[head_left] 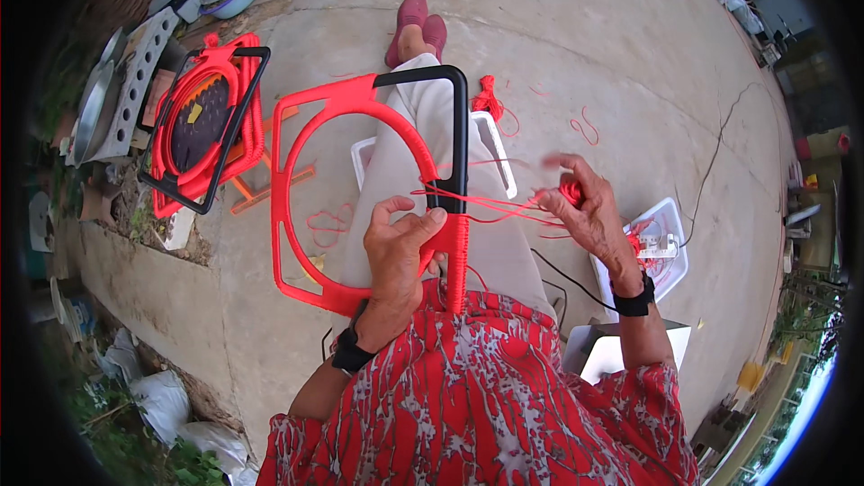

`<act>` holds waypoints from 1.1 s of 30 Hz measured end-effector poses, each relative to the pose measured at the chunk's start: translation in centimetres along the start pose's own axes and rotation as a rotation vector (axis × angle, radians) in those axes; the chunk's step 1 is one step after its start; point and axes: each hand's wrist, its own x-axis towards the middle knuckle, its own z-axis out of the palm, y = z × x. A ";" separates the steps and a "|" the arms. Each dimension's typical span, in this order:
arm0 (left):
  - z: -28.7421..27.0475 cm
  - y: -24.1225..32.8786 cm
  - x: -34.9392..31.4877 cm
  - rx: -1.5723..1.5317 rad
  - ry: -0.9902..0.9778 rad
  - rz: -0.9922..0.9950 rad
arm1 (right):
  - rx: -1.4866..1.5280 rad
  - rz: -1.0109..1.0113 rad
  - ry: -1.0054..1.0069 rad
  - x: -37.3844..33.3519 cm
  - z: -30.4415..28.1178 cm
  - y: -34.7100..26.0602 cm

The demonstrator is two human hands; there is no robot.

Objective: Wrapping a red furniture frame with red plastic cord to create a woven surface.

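Note:
A square frame [360, 93] with a round ring inside it stands tilted over my lap. Red cord wraps most of it, while the upper right corner and part of the right side are bare black [460, 117]. My left hand [394, 256] grips its right side low down, thumb pressed on the edge where the red wrapping meets the black. My right hand [592, 216] is off to the right, holding a small bundle of red cord [571, 191]. Several strands [495, 204] stretch from that bundle to the frame's right side. Some of the right fingers are blurred.
Similar red-wrapped frames [252, 139] are stacked on an orange stand [243, 193] at the left. A white basket [670, 216] with red cord stands at the right. Another white tray [511, 184] lies behind my legs. A red cord bundle [487, 99] is on the concrete floor.

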 end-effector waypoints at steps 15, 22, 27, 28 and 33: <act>0.3 0.5 -1.2 0.011 -0.043 0.059 | 0.220 0.162 0.060 -0.2 1.0 6.6; 0.5 0.6 -1.3 0.022 -0.066 0.054 | 0.533 0.092 -0.363 -2.1 5.7 -0.4; 0.7 1.0 -1.2 0.011 -0.052 0.036 | 0.496 0.226 -0.347 -4.4 3.5 1.1; 0.7 1.1 -1.3 0.001 -0.034 0.016 | 0.611 0.267 -0.243 -4.9 2.6 0.2; -0.3 0.4 -0.8 0.058 -0.121 -0.011 | 0.499 0.348 -0.317 -6.3 1.1 2.8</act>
